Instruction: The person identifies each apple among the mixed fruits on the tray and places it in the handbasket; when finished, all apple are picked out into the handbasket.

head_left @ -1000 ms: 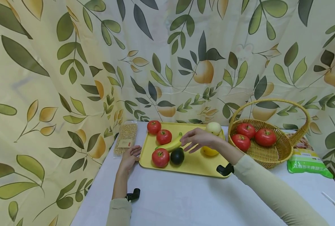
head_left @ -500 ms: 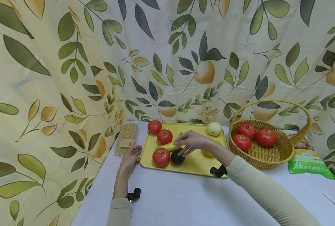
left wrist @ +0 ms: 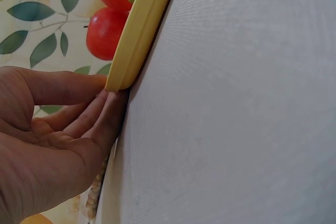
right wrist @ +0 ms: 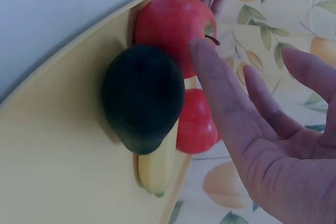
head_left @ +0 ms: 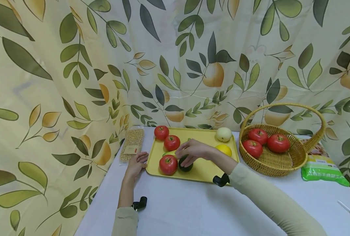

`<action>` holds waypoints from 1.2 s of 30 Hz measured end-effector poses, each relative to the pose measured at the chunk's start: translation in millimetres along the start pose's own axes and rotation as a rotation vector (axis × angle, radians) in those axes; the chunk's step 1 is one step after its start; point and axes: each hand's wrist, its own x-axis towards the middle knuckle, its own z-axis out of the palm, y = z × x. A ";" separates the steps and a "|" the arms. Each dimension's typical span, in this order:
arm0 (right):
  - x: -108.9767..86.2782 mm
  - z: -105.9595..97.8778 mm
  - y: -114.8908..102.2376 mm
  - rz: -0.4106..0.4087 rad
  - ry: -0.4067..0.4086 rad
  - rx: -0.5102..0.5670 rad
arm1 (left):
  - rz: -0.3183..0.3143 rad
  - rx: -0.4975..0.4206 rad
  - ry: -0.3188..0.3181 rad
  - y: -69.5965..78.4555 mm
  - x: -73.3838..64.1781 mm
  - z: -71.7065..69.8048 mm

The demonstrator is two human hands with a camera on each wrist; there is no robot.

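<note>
My left hand [head_left: 134,166] is at the left front corner of a yellow tray [head_left: 205,171]. In the left wrist view its thumb and fingers pinch the tray's rim [left wrist: 137,40]. My right hand [head_left: 195,149] hovers over the tray with its fingers spread and nothing in them. Right below those fingers lies a dark green avocado [right wrist: 143,98], partly hidden in the head view. Beside it sits a red apple [head_left: 168,165], and a banana [right wrist: 156,171] lies behind, mostly covered by the hand. Two more apples [head_left: 172,143] rest at the tray's back left.
A yellow lemon [head_left: 223,150] and a pale round fruit [head_left: 223,134] lie on the tray's right. A wicker basket [head_left: 276,164] with three apples stands further right, near a green-and-yellow packet [head_left: 323,170]. Left of the tray lies a bag of beige kernels [head_left: 133,141].
My right hand has moved left and slightly down from beside the banana to above the avocado, uncovering the lemon. The left hand stays at the tray's corner.
</note>
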 end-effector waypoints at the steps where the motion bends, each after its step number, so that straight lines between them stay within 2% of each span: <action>1: 1.3 1.2 0.2 0.003 -0.001 0.002 | 0.001 -0.002 0.000 -0.3 0.0 -0.2; 17: 11.1 9.7 1.8 0.069 0.019 0.037 | 0.014 -0.011 -0.020 1.1 -1.0 -1.1; 26: 20.3 22.4 3.9 0.119 0.037 0.058 | 0.065 0.010 -0.002 -1.1 -0.2 -2.3; 32: 29.3 31.1 6.4 0.151 0.059 0.019 | 0.046 -0.005 -0.017 1.4 -1.1 -2.1; 36: 35.8 33.7 13.0 0.168 0.061 0.040 | 0.043 -0.011 -0.023 3.0 -1.0 -1.6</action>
